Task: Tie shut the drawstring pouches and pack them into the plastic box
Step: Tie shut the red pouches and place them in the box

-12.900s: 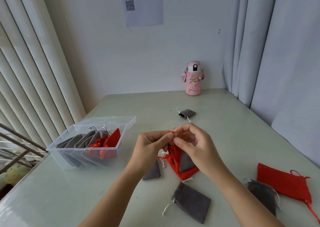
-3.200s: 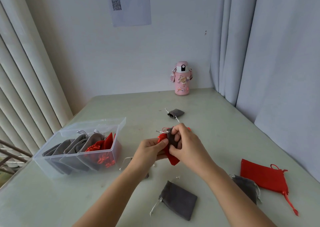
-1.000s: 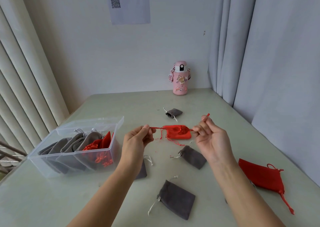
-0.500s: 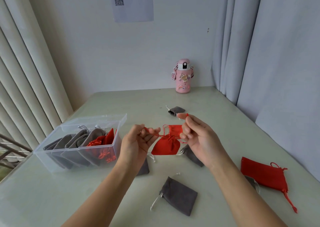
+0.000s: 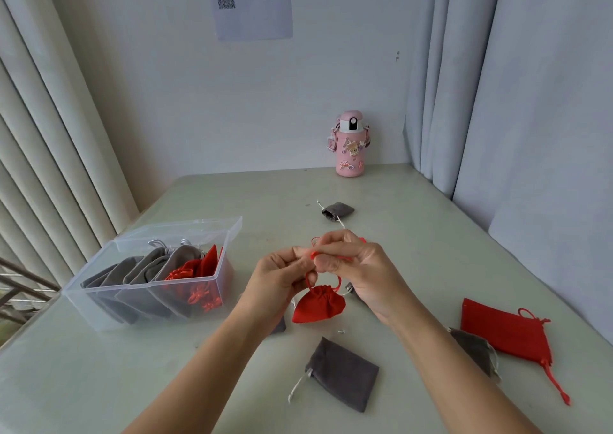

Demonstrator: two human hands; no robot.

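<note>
A small red pouch (image 5: pixel 319 308) with its mouth cinched hangs above the table from its red drawstrings. My left hand (image 5: pixel 277 279) and my right hand (image 5: pixel 360 269) meet just above it, each pinching the red cords between fingertips. The clear plastic box (image 5: pixel 219 277) stands to the left, holding several grey pouches and red ones upright. Loose on the table lie a grey pouch (image 5: pixel 341 374) in front, a flat red pouch (image 5: pixel 504 332) at the right overlapping a grey pouch (image 5: pixel 476 350), and a cinched grey pouch (image 5: pixel 336 210) further back. Other grey pouches are partly hidden under my hands.
A pink drink bottle (image 5: pixel 350 145) stands at the back of the table by the wall. Curtains hang along the right edge, vertical blinds along the left. The box's open lid (image 5: pixel 185 231) lies behind it.
My hands have come together from a spread pull on the cords. The red pouch has dropped and now dangles below them, mouth gathered.
</note>
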